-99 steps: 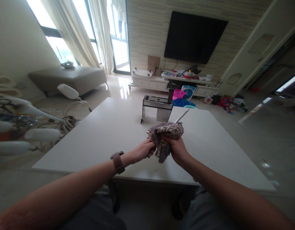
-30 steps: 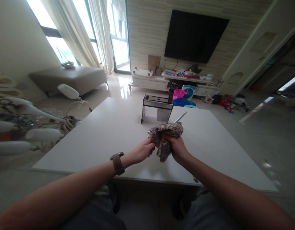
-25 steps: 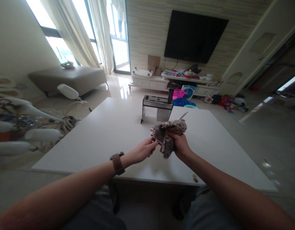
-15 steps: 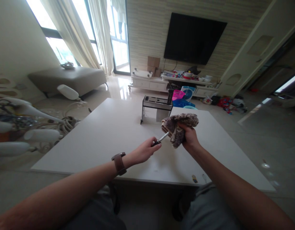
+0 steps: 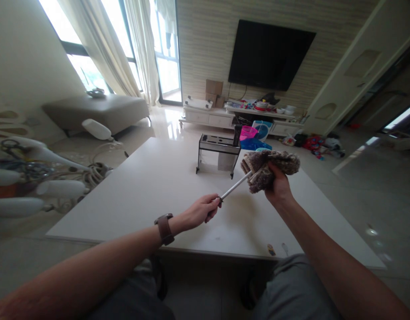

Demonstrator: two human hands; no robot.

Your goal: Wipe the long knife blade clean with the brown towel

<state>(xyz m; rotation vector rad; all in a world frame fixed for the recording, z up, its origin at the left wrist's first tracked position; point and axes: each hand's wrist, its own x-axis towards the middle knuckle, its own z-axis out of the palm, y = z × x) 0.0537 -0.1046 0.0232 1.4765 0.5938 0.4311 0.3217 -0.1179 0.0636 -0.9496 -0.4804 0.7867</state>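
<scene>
- Cloth point(image 5: 260, 181) shifted toward two o'clock, baring more rod point(image 5: 236, 186)
- Left hand point(image 5: 207, 208): fingers clamped on rod's near end; right hand point(image 5: 279, 187): fingers gripping cloth
- Cloth likely soft, light; rod probably stiff, best held near-end
- Both above tabletop point(image 5: 141, 191); rack point(image 5: 215, 141) at twelve o'clock

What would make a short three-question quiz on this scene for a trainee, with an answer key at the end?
1. True or false: the left hand holds a slim pale rod.
2. Multiple choice: where is the black-framed stand?
A) On the floor
B) On the white table
C) On the bench by the window
3. Fill the gap: the right hand holds a bunched, shaggy brown ____ that hides the far end of the slim pale rod.

Key: 1. True. 2. B. 3. Cloth.
</scene>
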